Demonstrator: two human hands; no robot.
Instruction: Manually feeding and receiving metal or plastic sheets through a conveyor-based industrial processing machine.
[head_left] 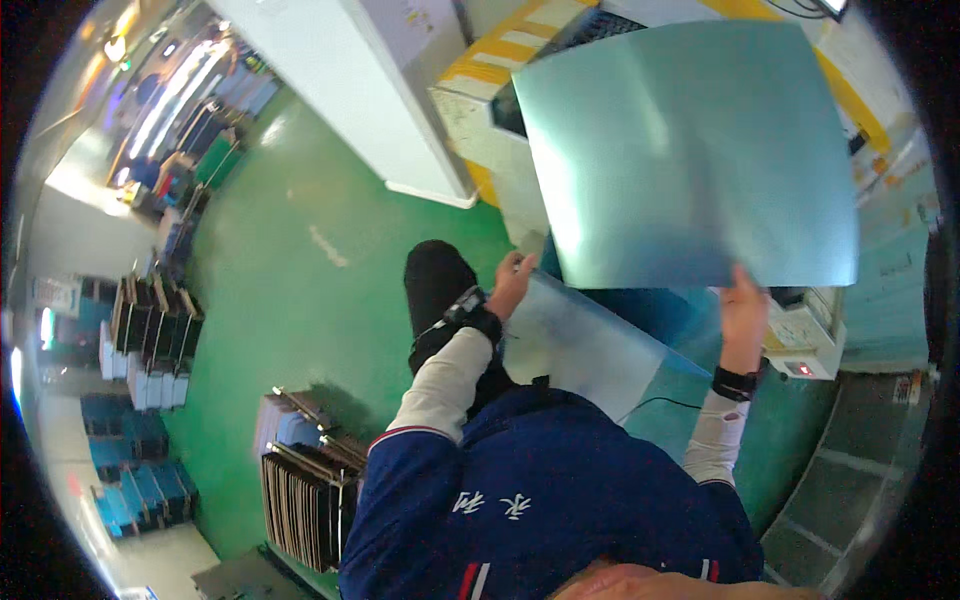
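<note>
A large, shiny, grey-green sheet [690, 150], slightly bowed, fills the upper right above a work surface. My right hand [743, 308] grips its near edge, with the fingers partly hidden. My left hand [512, 283], farther left, is closed at the corner of a clear, plastic-looking sheet [580, 340]. That clear sheet slants down in front of my body, below the shiny one. Between the two lies a dark blue surface [650, 312], mostly covered.
A white pillar [370, 110] stands left of the workbench [470, 110] with yellow-striped edges. Racks of upright panels [305, 500] stand on the green floor [300, 270] at lower left. A small box with a red display [805, 368] is at right, near a grey ribbed panel [850, 480].
</note>
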